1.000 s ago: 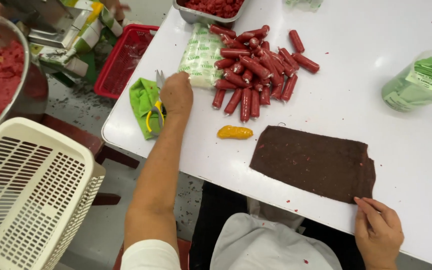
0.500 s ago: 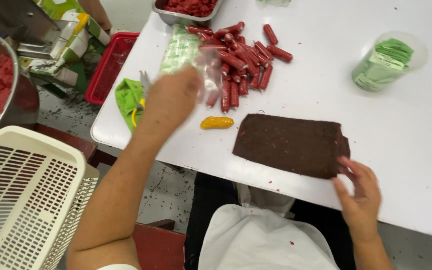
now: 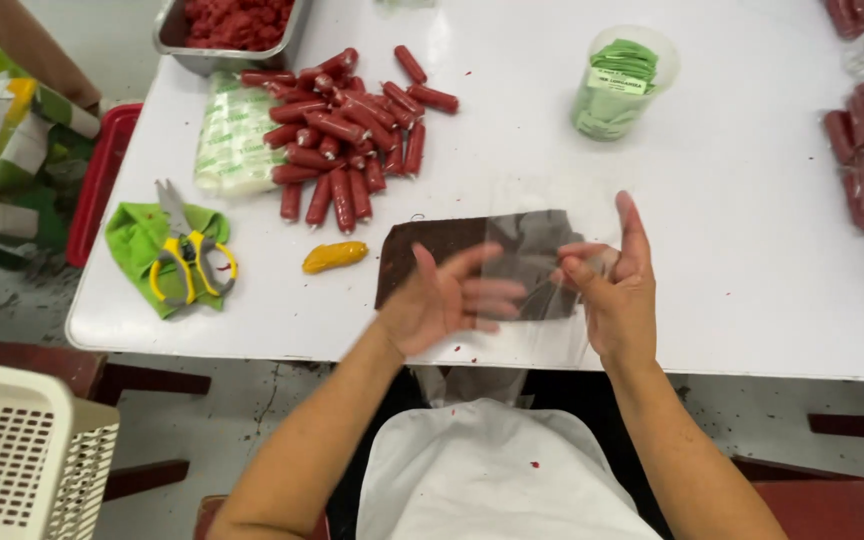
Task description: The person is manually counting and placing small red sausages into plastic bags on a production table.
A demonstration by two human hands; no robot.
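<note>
Clear plastic sheet (image 3: 542, 265) held between left hand (image 3: 447, 300) and right hand (image 3: 607, 290), above dark brown cloth (image 3: 432, 250) near front edge of counter (image 3: 732, 200). Left grip loose, fingers spread; right grip pinching sheet's edge. Risk: thin, limp film slipping, folding onto itself.

- The sheet of film (image 3: 542, 265) between my left hand (image 3: 447, 300) and right hand (image 3: 607, 285) is clear and colourless.
- Under it, the cloth (image 3: 432, 250) is dark brown.
- Left of the cloth, a small yellow-orange piece (image 3: 334, 257).
- Further left, scissors (image 3: 187, 255) with yellow handles on a bright green rag (image 3: 137, 240).
- Beyond the cloth, red sausages (image 3: 347, 140).
- The table (image 3: 732, 200) is white.
</note>
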